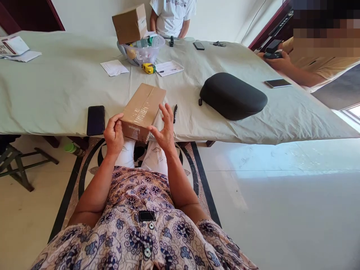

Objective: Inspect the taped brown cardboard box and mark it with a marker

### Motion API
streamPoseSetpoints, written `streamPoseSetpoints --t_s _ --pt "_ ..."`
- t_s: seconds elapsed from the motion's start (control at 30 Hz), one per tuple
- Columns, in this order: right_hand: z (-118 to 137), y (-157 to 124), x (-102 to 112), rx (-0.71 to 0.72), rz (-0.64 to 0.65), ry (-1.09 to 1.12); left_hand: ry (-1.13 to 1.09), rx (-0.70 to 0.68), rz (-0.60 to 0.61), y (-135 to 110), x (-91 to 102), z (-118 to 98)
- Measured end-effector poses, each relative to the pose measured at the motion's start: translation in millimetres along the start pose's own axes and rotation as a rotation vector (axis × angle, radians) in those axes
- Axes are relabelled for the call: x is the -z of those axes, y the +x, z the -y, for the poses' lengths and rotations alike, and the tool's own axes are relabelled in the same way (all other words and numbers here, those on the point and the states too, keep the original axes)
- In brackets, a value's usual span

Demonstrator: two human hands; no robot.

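A taped brown cardboard box lies at the near edge of the cloth-covered table, its front end jutting a little over the edge. My left hand grips the box's near left corner, thumb and fingers closed on it. On the other side, my right hand is raised with fingers spread; its thumb is at the near right corner, and I cannot tell whether it touches. A black marker pen lies just right of that hand. To the left of the box rests a black phone.
A black hard case sits to the right. Farther back stand a plastic basket with a second cardboard box on it, a yellow tape measure and papers. One person stands opposite; another at right holds a dark device.
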State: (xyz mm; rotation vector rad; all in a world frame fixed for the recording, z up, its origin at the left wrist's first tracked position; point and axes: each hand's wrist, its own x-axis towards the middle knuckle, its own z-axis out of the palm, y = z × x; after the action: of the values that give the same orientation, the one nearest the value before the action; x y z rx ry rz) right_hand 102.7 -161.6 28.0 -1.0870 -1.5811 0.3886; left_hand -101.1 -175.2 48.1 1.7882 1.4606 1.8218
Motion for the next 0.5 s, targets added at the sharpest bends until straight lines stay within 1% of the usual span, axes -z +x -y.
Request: streamPoseSetpoints --t_s 0.07,0.13,0.3,0.37,0.43,0.5 --pt "-10.2 17.1 3.1 -0.002 0.009 0.009 -0.003 -0.009 0.005 0.4 0.9 1.1" --pt "-25.8 36.9 4.8 -0.048 0.009 0.058 -0.007 -0.008 0.011 1.1 1.7 2.7" --pt "-64.2 86.0 2.4 -0.204 -0.008 0.330 -0.040 -0.002 0.030 2.3 3.9 3.6" --pt "-71.2 98.1 0.4 -0.241 -0.014 0.399 -0.028 0.017 0.073 0.9 4.5 1.9" --pt "-72.2 103.2 -0.6 -0.270 -0.071 0.416 0.026 0.013 0.145 -2.0 3.8 -0.8" --pt "-68.6 102.0 -0.1 -0.293 -0.134 0.406 0.100 -0.022 0.204 -6.1 1.4 -3.9"
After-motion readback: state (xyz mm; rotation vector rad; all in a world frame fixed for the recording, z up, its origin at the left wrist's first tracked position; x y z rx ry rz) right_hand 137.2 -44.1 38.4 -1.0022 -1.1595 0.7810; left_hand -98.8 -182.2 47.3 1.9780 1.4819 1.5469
